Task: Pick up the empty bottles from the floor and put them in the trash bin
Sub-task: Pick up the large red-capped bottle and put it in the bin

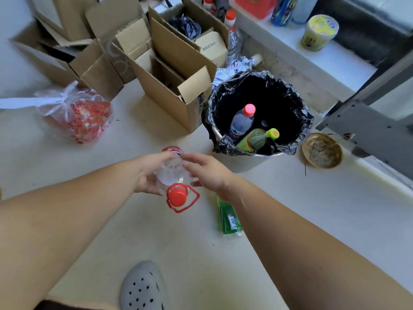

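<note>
Clear plastic bottle (173, 173), red cap (177, 195) with loop handle toward the camera, held above the floor (156, 231) near the bin. Left hand (148, 175) clamped on its side; right hand (209, 172) with fingers spread, fingertips at the bottle, grip unclear. Green bottle (229, 217) lies on the floor under the right forearm. Trash bin (299, 121), black liner, holds a clear red-capped bottle (242, 121) and a green bottle with yellow-green cap (257, 138). Open cardboard boxes (169, 70) behind. Brass dish (321, 151) right of the bin. Pale floor, grey clog (142, 287)
</note>
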